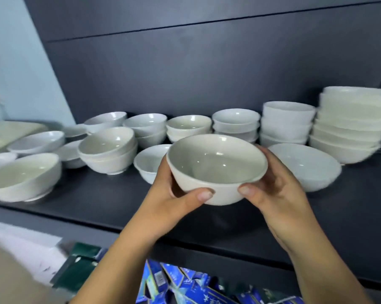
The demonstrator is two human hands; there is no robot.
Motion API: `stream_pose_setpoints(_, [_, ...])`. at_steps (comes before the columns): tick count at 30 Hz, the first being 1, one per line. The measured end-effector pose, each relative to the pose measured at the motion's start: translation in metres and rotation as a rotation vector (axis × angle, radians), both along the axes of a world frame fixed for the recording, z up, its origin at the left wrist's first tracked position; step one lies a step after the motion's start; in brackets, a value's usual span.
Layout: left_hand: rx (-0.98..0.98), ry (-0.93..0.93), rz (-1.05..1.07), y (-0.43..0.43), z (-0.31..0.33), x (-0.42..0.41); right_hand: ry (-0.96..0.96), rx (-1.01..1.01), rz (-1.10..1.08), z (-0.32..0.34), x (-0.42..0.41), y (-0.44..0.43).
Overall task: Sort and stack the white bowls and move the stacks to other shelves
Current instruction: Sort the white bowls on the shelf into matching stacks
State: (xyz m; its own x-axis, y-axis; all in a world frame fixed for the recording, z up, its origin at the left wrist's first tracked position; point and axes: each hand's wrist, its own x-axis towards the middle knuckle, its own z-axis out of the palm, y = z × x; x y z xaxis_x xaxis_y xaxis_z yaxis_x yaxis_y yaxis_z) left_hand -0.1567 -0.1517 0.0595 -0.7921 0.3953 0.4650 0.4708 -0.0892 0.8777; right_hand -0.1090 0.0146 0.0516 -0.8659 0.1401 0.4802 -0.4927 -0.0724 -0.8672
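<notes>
- Head view: a person's two bare hands hold one glossy off-white ceramic bowl (pixel 217 167) upright in the air, just above the front of a dark grey shelf (pixel 110 202).
- The left hand (pixel 176 194) cups the bowl's left side, thumb pressed on the near wall; the right hand (pixel 270 185) mirrors it on the right. Each grip is closed on the bowl, fingers wrapped behind and under it.
- Behind it, along the shelf, stand more white bowls: low stacks (pixel 235 126) in the middle, a tall stack of wide bowls (pixel 349 126) at the far right, and loose single bowls (pixel 23 176) to the left.
- A wide shallow white bowl (pixel 305 165) sits just right of the held one.
- To do this step well, it seems best to match the held bowl to a stack of equal rim width, keep it level, and lower it squarely so it nests without knocking neighbours.
</notes>
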Motion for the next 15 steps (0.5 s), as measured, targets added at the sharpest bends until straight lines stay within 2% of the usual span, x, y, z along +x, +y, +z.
stream_pose_setpoints(4, [0.018,-0.005,0.066,-0.048,-0.005,-0.011,-0.028,0.017,0.157,0.002,-0.021,-0.042])
stream_pose_setpoints(9, [-0.018,-0.015,0.132,-0.099,0.001,-0.032,-0.081,0.142,0.235,0.019,-0.048,-0.077])
stream_pose_setpoints(15, [-0.296,0.076,0.093,-0.127,0.042,-0.077,-0.139,0.397,0.151,0.056,-0.077,-0.081])
